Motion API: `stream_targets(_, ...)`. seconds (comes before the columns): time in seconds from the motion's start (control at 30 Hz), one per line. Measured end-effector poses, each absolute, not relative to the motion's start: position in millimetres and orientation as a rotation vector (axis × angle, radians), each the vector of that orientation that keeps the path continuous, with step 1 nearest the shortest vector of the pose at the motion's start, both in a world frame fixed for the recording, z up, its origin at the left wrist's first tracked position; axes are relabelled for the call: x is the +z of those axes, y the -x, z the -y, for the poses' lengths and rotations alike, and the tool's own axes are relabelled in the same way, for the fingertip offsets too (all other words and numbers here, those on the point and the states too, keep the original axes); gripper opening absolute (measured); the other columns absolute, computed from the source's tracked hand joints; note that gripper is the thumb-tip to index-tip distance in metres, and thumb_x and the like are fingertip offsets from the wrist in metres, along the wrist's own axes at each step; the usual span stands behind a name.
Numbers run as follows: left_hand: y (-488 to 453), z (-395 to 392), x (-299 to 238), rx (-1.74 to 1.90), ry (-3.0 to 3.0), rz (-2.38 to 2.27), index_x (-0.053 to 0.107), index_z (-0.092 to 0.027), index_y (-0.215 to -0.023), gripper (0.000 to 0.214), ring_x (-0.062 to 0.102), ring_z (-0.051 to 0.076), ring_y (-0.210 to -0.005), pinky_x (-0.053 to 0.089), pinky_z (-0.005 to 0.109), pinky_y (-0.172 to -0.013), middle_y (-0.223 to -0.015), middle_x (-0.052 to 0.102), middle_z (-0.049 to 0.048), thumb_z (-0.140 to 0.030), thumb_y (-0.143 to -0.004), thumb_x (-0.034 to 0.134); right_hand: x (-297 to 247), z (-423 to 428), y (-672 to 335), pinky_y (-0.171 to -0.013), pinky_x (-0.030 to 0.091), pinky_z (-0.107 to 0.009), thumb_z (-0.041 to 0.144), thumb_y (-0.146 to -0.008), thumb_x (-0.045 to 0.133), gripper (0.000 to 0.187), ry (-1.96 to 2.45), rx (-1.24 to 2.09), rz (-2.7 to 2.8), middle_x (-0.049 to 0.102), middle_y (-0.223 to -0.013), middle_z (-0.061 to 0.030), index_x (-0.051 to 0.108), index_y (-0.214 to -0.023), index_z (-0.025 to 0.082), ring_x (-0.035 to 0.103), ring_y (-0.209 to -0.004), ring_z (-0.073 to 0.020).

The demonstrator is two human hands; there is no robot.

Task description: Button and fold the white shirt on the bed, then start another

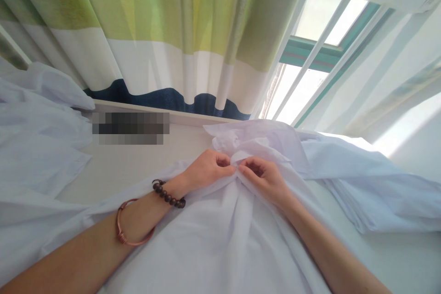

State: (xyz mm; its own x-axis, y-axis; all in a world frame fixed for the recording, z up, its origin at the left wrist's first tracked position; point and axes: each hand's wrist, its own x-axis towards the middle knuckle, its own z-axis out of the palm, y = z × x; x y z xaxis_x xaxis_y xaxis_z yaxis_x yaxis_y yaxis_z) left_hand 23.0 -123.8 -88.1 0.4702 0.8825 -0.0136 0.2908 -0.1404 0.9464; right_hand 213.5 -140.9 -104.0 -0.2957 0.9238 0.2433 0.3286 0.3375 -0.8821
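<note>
A white garment [227,229] lies spread over a pale table [138,161] in front of me. My left hand [208,170] and my right hand [263,177] meet at its far end. Both pinch the bunched white fabric near what looks like a collar [248,140], fingers curled and closed. My left wrist wears a dark bead bracelet [168,195] and a copper bangle [129,229].
More white cloth is heaped at the left [37,119] and folded at the right [372,183]. A green, white and navy striped curtain [165,32] hangs behind the table. A window with white bars [320,41] lies to the right.
</note>
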Motion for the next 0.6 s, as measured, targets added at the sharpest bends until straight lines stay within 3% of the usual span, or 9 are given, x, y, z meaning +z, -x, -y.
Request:
stream_targets(0.1,-23.0,123.7,-90.0,0.719,-1.683,-1.018,0.059,-0.012,-0.064,0.022,0.045,0.009,-0.058,0.033,0.019,-0.049,-0.060,0.051,-0.0026,-0.030,-0.076,0.059,-98.6,137.9,-215.9,-0.057,0.043,-0.024,0.040,-0.084,0.058,0.025,1.092,1.133,1.788,0.062,-0.072,-0.0011,0.061,-0.074,0.017,0.055,-0.064,-0.0133)
stream_targets(0.37,-18.6,121.8,-91.7,0.671,-1.686,-0.941,0.062,-0.011,-0.069,0.018,0.042,0.008,-0.056,0.031,0.017,-0.047,-0.061,0.053,-0.0028,-0.028,-0.075,0.059,-90.5,142.8,-215.4,-0.047,0.033,-0.021,0.043,-0.085,0.057,0.029,1.149,1.236,1.819,0.051,-0.059,0.0032,0.060,-0.073,0.016,0.043,-0.052,-0.0088)
stream_targets(0.6,-17.6,122.4,-92.0,0.647,-1.786,-0.979,0.057,-0.012,-0.064,0.024,0.039,0.007,-0.054,0.028,0.018,-0.047,-0.058,0.048,-0.0042,-0.031,-0.078,0.057,-93.9,142.7,-219.3,-0.046,0.036,-0.020,0.044,-0.087,0.055,0.030,1.120,1.303,1.832,0.054,-0.064,0.0013,0.060,-0.078,0.016,0.045,-0.055,-0.0095)
